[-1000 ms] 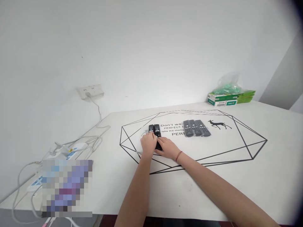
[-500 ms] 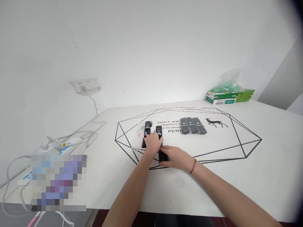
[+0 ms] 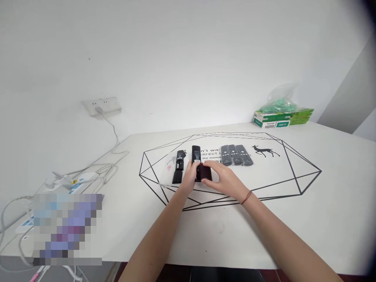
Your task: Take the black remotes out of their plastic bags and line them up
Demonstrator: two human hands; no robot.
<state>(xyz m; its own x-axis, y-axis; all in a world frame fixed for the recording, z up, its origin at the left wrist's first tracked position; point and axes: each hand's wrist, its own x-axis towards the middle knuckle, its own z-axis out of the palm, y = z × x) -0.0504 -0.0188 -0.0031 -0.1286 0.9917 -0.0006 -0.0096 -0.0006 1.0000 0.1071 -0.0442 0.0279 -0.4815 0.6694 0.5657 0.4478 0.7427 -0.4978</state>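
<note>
My left hand (image 3: 189, 176) is closed round the lower part of a black remote control (image 3: 196, 152), which lies back side up with a label showing. Between the thumb and fingers of my right hand (image 3: 226, 179) is a dark battery cover (image 3: 206, 171), close beside that remote's lower end. Left of it rests a second black remote (image 3: 179, 156), its battery compartment open. A loose-looking black cover (image 3: 177, 177) sits at its lower end. To the right, three remotes in clear wrapping (image 3: 235, 155) lie button side up.
Green and white boxes (image 3: 272, 117) with a clear plastic bag (image 3: 280, 100) on top stand at the back right. Cables and a power strip (image 3: 84, 179) lie on the left, near a blurred-out item (image 3: 69, 227). A wall socket (image 3: 102, 105) is above.
My left hand has moved off the compartment to the remote's left side. The remote has shifted up the table, and my right hand has lifted the dark cover to its right side.
</note>
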